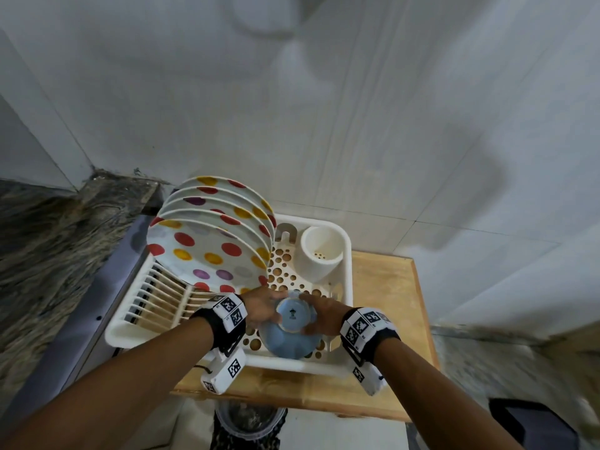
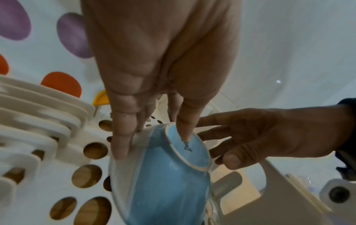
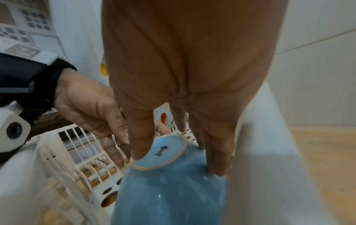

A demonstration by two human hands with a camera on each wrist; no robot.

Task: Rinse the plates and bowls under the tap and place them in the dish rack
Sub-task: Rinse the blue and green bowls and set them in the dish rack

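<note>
A light blue bowl (image 1: 289, 339) (image 2: 169, 182) (image 3: 169, 190) sits upside down and tilted on the perforated floor at the front of the white dish rack (image 1: 349, 261). My left hand (image 1: 263, 306) (image 2: 152, 143) holds its left side, thumb on the foot ring and fingers down the wall. From the right, my right hand (image 1: 319, 315) (image 3: 178, 162) holds it the same way. Several white plates with coloured dots (image 1: 207, 254) stand on edge in the rack's left slots, just behind the left hand.
A white cutlery cup (image 1: 321, 254) stands in the rack's back right corner. The rack rests on a wooden board (image 1: 389, 319). A granite counter (image 1: 48, 254) lies to the left, tiled walls behind. A round container (image 1: 250, 420) sits below the board's front edge.
</note>
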